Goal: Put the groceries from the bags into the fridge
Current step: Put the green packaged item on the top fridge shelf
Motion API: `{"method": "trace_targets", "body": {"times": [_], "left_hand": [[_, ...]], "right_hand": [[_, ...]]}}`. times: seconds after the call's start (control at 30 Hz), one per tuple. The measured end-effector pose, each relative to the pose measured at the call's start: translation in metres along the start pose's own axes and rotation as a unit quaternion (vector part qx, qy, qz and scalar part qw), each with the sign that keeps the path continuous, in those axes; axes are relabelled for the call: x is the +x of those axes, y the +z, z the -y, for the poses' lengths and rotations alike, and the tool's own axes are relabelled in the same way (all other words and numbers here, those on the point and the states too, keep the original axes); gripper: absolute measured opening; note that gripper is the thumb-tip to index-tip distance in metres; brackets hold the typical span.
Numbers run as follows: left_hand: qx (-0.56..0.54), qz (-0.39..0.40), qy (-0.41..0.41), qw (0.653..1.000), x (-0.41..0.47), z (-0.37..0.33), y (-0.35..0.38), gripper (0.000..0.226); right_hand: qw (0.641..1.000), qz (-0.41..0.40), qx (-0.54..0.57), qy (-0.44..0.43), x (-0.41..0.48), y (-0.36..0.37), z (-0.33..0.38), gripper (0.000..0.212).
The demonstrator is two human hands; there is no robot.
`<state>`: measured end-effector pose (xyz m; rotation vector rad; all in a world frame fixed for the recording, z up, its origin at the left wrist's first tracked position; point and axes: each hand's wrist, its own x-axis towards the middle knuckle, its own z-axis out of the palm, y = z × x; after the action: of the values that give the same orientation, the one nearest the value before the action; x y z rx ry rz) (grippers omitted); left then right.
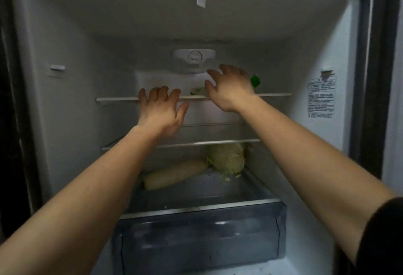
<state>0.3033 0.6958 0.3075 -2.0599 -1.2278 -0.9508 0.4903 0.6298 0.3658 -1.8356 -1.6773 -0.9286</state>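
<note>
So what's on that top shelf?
A green item and a pale green thing show on the top shelf; the right hand covers part of each, so I cannot name them.

left grip [161,111] curled over top shelf [113,99] edge | right grip [231,87] spread above it | cabbage [226,158], radish [174,174] below
</note>
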Motion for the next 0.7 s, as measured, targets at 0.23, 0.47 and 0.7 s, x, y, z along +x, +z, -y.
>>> {"method": "trace_targets", "body": {"times": [0.23, 0.47, 0.7], "left_hand": [[-0.088, -0.098, -0.036, 0.991, -0.078, -0.013, -0.001, 0.056], [-0.105, -0.029, -0.05, 0.993, -0.154, -0.021, 0.014, 0.063], [-0.09, -0.047, -0.071, 0.992, -0.238, -0.002, -0.038, 0.059]], "right_hand": [[0.992, -0.124, 0.025, 0.023, -0.091, 0.028, -0.008, 0.065], [0.998, -0.051, -0.02, 0.023, -0.173, 0.047, 0.004, 0.072], [0.994, -0.058, 0.079, 0.043, -0.211, 0.042, 0.037, 0.074]]}}
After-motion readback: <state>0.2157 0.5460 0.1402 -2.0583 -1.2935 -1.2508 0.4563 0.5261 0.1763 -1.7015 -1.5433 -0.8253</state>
